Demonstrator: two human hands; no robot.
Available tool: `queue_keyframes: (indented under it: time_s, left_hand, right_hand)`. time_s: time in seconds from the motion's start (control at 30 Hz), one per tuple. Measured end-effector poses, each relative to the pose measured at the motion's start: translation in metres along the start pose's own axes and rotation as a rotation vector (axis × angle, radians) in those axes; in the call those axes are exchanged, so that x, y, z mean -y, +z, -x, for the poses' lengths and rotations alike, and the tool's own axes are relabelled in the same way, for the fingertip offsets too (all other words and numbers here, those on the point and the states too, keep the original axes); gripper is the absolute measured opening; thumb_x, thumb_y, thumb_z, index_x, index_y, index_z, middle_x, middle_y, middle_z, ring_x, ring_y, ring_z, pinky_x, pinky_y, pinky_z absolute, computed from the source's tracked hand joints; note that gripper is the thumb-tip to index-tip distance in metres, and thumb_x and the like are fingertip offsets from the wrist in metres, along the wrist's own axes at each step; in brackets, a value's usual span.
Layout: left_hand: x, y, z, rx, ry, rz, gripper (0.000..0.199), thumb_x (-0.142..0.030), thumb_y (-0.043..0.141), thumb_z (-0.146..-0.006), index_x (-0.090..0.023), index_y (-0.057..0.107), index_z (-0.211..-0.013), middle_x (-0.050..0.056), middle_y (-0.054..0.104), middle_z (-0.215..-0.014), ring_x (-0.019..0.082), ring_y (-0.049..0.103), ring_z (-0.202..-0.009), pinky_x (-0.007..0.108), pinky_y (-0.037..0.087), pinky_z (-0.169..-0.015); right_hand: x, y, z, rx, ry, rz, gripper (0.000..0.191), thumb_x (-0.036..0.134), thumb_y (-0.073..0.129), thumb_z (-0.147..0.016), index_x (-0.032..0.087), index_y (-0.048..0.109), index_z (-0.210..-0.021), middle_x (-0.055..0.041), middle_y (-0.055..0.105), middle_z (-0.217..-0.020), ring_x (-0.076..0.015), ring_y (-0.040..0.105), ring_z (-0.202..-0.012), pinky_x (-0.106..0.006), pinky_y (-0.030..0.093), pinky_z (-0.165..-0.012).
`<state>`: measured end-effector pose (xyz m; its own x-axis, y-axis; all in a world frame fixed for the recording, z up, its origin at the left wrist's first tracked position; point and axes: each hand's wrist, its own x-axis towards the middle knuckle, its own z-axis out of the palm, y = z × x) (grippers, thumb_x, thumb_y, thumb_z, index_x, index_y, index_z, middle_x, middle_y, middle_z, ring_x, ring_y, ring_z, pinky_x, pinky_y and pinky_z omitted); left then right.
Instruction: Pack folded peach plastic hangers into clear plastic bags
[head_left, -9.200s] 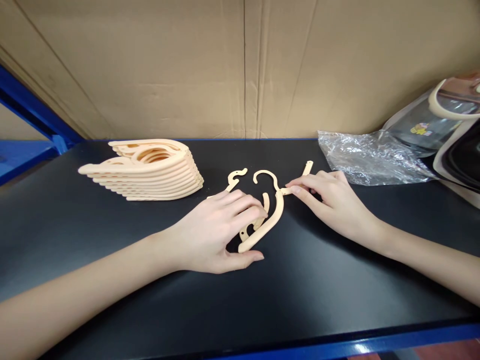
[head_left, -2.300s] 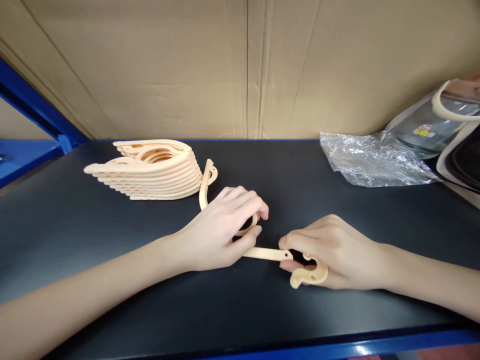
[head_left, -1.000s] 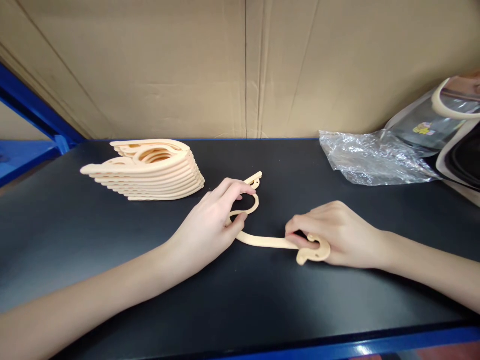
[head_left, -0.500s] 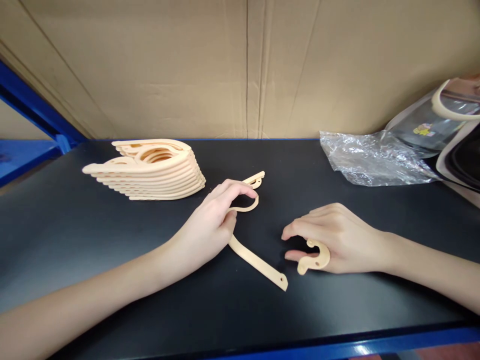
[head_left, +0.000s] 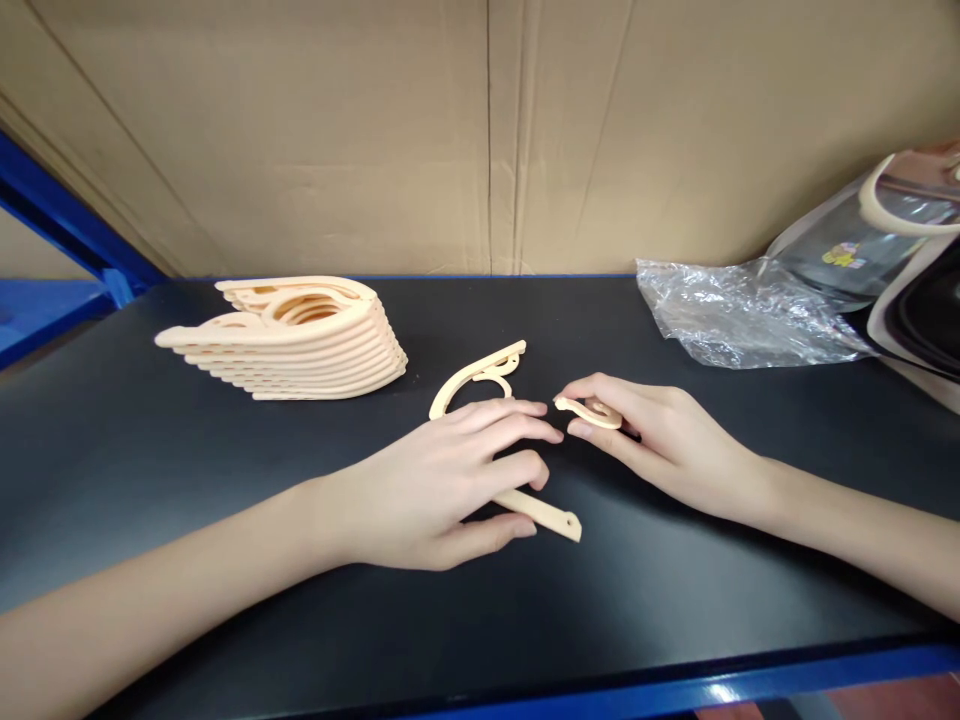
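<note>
A stack of cream hangers (head_left: 300, 350) is lying at left, the left hand (head_left: 442, 465) is resting, fingers spread, over a curved hanger piece (head_left: 544, 514) on the black tabletop (head_left: 637, 600), the right hand (head_left: 664, 430) is pinching a small hook piece (head_left: 604, 414), and, past crinkled plastic (head_left: 750, 315), a transparent bag (head_left: 806, 250) is bearing a yellowish label (head_left: 841, 256) too small to read.

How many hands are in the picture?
2: the left hand, spread over a cream frame, and the right hand, holding a small curved piece.
</note>
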<state>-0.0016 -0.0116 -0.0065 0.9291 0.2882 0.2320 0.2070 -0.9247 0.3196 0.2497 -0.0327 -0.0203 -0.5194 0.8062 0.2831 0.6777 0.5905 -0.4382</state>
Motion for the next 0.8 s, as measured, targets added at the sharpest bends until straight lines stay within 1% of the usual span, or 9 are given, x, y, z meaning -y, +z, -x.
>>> queue_keyframes:
  time_s: [0.03, 0.1, 0.17, 0.27, 0.4, 0.53, 0.67, 0.73, 0.8]
  left_hand:
    - [-0.001, 0.0, -0.001, -0.016, 0.013, -0.006, 0.007, -0.02, 0.056, -0.092, -0.019, 0.062, -0.095, 0.011, 0.063, -0.125, 0.024, 0.054, -0.123, 0.038, 0.043, -0.106]
    - [-0.003, 0.002, -0.002, -0.057, 0.027, -0.001, 0.01, -0.015, 0.052, -0.092, -0.018, 0.061, -0.091, 0.009, 0.068, -0.109, 0.02, 0.061, -0.103, 0.033, 0.048, -0.093]
    - [-0.004, 0.003, -0.002, -0.109, 0.003, 0.024, 0.01, -0.014, 0.05, -0.093, -0.017, 0.06, -0.093, 0.006, 0.069, -0.093, 0.017, 0.062, -0.086, 0.029, 0.049, -0.081]
    - [-0.003, 0.004, 0.0, -0.149, -0.066, 0.085, 0.013, -0.013, 0.049, -0.091, -0.018, 0.058, -0.098, 0.002, 0.067, -0.084, 0.014, 0.061, -0.074, 0.025, 0.048, -0.071]
    - [-0.002, 0.003, 0.0, -0.11, -0.169, 0.143, 0.017, -0.016, 0.047, -0.092, -0.019, 0.057, -0.106, -0.001, 0.067, -0.082, 0.01, 0.057, -0.063, 0.021, 0.044, -0.061]
    - [-0.002, 0.003, 0.0, -0.13, -0.228, 0.145, 0.015, -0.023, 0.049, -0.095, -0.02, 0.056, -0.108, -0.004, 0.061, -0.074, 0.009, 0.056, -0.058, 0.019, 0.041, -0.056]
    - [0.0, 0.006, 0.001, -0.144, -0.253, 0.136, 0.017, -0.028, 0.049, -0.098, -0.021, 0.053, -0.112, -0.006, 0.06, -0.071, 0.01, 0.058, -0.058, 0.02, 0.041, -0.055]
    - [0.0, 0.008, 0.002, -0.14, -0.263, 0.139, 0.021, -0.03, 0.046, -0.099, -0.021, 0.05, -0.119, -0.004, 0.066, -0.078, 0.012, 0.064, -0.066, 0.021, 0.045, -0.06]
    - [0.001, 0.009, 0.002, -0.147, -0.255, 0.142, 0.029, -0.028, 0.045, -0.101, -0.021, 0.045, -0.129, 0.0, 0.071, -0.097, 0.013, 0.069, -0.081, 0.022, 0.049, -0.07]
  right_hand:
    - [0.001, 0.0, 0.0, -0.002, -0.012, 0.018, 0.026, 0.041, 0.045, -0.1, 0.021, 0.055, -0.113, -0.0018, 0.068, -0.095, -0.0122, 0.063, -0.071, -0.024, 0.047, -0.063]
    - [0.002, 0.0, 0.0, -0.001, -0.032, 0.055, 0.029, 0.043, 0.044, -0.1, 0.02, 0.054, -0.116, -0.0045, 0.068, -0.105, -0.0139, 0.066, -0.077, -0.026, 0.049, -0.066]
    - [0.004, 0.001, 0.0, 0.007, -0.06, 0.087, 0.033, 0.042, 0.039, -0.102, 0.018, 0.053, -0.119, -0.0069, 0.066, -0.11, -0.0151, 0.067, -0.078, -0.028, 0.051, -0.067]
    - [0.006, 0.0, 0.002, 0.021, -0.1, 0.126, 0.034, 0.037, 0.032, -0.104, 0.017, 0.054, -0.119, -0.0069, 0.067, -0.107, -0.0151, 0.067, -0.075, -0.028, 0.051, -0.064]
    - [0.009, 0.0, 0.003, 0.062, -0.126, 0.103, 0.03, 0.032, 0.032, -0.104, 0.018, 0.058, -0.111, -0.0028, 0.069, -0.093, -0.0123, 0.064, -0.068, -0.024, 0.046, -0.059]
    - [0.011, 0.0, 0.004, 0.061, -0.171, 0.081, 0.028, 0.028, 0.032, -0.103, 0.018, 0.058, -0.104, -0.0005, 0.065, -0.081, -0.0105, 0.058, -0.059, -0.023, 0.041, -0.055]
    - [0.013, 0.0, 0.005, 0.049, -0.154, 0.063, 0.027, 0.027, 0.033, -0.103, 0.017, 0.058, -0.102, 0.0, 0.064, -0.077, -0.01, 0.056, -0.057, -0.023, 0.039, -0.055]
    - [0.014, 0.0, 0.005, 0.049, -0.129, 0.05, 0.026, 0.027, 0.034, -0.103, 0.018, 0.058, -0.102, -0.0004, 0.065, -0.079, -0.0102, 0.057, -0.057, -0.023, 0.04, -0.055]
    - [0.014, 0.0, 0.005, 0.054, -0.11, 0.043, 0.026, 0.027, 0.034, -0.103, 0.018, 0.058, -0.101, -0.0011, 0.066, -0.08, -0.0108, 0.058, -0.059, -0.023, 0.04, -0.056]
